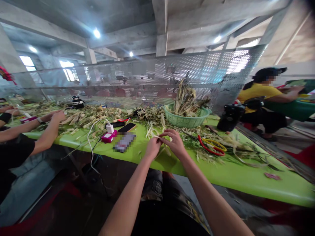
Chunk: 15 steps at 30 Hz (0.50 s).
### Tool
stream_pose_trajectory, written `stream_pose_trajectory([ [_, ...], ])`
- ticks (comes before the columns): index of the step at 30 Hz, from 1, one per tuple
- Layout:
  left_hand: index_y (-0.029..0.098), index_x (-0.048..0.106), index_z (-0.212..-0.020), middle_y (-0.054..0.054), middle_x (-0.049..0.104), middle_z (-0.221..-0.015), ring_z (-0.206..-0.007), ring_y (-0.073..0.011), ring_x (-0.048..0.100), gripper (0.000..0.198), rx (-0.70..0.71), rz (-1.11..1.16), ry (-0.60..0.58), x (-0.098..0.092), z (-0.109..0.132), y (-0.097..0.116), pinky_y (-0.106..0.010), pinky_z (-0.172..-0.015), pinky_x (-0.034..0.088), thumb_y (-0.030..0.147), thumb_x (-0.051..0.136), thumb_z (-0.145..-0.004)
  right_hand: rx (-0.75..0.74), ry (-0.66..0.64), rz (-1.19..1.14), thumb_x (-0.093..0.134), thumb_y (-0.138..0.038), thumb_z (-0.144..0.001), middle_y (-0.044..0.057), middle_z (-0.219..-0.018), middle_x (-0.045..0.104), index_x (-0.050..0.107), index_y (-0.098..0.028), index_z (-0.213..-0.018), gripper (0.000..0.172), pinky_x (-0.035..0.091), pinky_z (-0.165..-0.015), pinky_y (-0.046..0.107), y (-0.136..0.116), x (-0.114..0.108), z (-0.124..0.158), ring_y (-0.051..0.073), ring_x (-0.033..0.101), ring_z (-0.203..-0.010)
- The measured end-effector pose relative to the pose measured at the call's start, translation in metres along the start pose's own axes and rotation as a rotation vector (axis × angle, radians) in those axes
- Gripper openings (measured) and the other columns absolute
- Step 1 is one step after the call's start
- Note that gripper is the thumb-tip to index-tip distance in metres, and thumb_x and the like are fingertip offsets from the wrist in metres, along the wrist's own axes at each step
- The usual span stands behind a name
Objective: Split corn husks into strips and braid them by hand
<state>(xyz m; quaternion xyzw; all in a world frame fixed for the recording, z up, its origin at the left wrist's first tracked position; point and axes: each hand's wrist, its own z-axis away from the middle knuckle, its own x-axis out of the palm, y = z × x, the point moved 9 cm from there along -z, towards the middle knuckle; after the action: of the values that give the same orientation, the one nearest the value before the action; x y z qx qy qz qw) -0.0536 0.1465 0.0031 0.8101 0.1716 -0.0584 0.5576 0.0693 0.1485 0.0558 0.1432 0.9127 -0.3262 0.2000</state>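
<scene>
My left hand (153, 148) and my right hand (173, 143) meet just above the near edge of the green table (137, 156). Both are closed, fingertips together, on a pale strip of dried husk (167, 150) whose ends stick out around the fingers. More light husk strips (150, 131) lie right behind my hands. To the right of my right hand are scissors (211, 146) with red and yellow handles, among green and dry scraps. Beyond my hands, a light green plastic basket (184, 120) holds a bundle of dried husks (185, 96).
Left of my hands are a phone (126, 127), a blurred-out flat object (124, 142) and a pink power strip (109, 136) with a white charger. Husk heaps (91, 116) line the back. A black container (230, 117) stands right. Co-workers' arms (48, 134) are at left; another person (261, 95) sits right.
</scene>
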Motion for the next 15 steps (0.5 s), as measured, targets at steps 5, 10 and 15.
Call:
stream_pose_trajectory([
  [5, 0.018, 0.068, -0.083, -0.007, 0.069, -0.078, -0.072, -0.0198, 0.060, 0.015, 0.005, -0.024, -0.034, 0.005, 0.001, 0.001, -0.027, -0.065, 0.039, 0.029, 0.059, -0.082, 0.017, 0.035, 0.016, 0.064, -0.042, -0.081, 0.008, -0.101, 0.063, 0.072, -0.025, -0.079, 0.020, 0.037, -0.097, 0.045, 0.003, -0.002, 0.000, 0.028, 0.056, -0.105],
  [10, 0.016, 0.068, -0.085, -0.010, 0.070, -0.080, -0.075, -0.0217, 0.063, 0.017, 0.000, -0.073, -0.040, 0.006, -0.001, -0.001, -0.028, -0.066, 0.043, 0.029, 0.059, -0.082, 0.022, 0.024, 0.002, 0.065, -0.044, -0.080, 0.009, -0.108, 0.062, 0.071, -0.025, -0.077, 0.021, 0.035, -0.099, 0.046, 0.004, 0.001, 0.000, 0.029, 0.053, -0.109],
  [15, 0.017, 0.070, -0.090, -0.009, 0.072, -0.082, -0.078, -0.0226, 0.064, 0.020, 0.020, 0.002, -0.107, 0.012, 0.003, 0.006, -0.028, -0.068, 0.046, 0.032, 0.063, -0.080, 0.063, 0.030, -0.106, 0.067, -0.046, -0.078, 0.010, -0.128, 0.054, 0.069, -0.022, -0.072, 0.025, 0.036, -0.101, 0.046, 0.005, -0.003, 0.001, 0.029, 0.049, -0.112],
])
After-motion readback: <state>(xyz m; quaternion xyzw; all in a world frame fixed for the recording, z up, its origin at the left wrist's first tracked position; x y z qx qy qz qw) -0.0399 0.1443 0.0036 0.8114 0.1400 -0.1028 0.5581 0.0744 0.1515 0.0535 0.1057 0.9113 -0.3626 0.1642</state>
